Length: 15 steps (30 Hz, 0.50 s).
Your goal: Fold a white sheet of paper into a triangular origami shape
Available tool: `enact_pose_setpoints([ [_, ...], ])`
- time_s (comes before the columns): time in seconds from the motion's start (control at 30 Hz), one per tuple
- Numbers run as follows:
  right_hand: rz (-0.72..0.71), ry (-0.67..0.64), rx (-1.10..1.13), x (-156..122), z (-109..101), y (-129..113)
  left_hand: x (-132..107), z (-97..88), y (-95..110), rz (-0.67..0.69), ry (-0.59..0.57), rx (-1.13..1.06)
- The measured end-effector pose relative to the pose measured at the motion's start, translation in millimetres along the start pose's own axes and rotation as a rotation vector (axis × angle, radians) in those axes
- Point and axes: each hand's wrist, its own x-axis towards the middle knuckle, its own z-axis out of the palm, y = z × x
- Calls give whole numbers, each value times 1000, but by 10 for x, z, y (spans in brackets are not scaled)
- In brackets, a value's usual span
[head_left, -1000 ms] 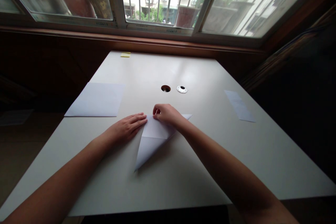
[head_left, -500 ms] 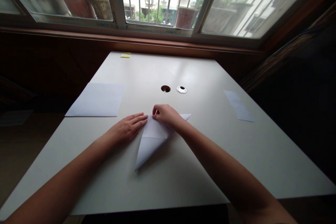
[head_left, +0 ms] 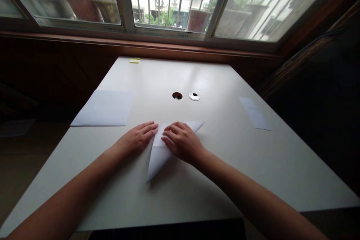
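A white sheet of paper (head_left: 157,161), folded to a triangular shape, lies on the white table in front of me. One pointed corner aims at me and another sticks out to the right, past my knuckles. Flat against the paper's left edge rests my left hand (head_left: 138,136), its fingers stretched out and the tips touching the border. My right hand (head_left: 184,140) lies over the middle of the sheet, fingers loosely bent and thumb apart from them, gripping nothing. Part of the paper is hidden under it.
White paper (head_left: 104,108) lies at the table's left edge, and a narrow paper strip (head_left: 255,113) on the right. Beyond my hands are a round hole (head_left: 177,96) and a metal ring cover (head_left: 194,96). A yellow piece (head_left: 134,60) sits at the far edge, below the window.
My right hand has moved down toward me from the paper's top edge, and its pinched fingers have loosened. My left hand and the folded paper stay nearly in place.
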Motion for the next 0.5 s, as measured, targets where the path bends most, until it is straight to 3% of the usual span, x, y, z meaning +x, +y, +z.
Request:
enact_pose_setpoints([
  [0.2,-153,-31,27,-355,126,76,-2,-14,27,-24,3,-6],
  [0.5,-156,-59,47,-415,167,145,17,-39,73,-15,-17,-12],
])
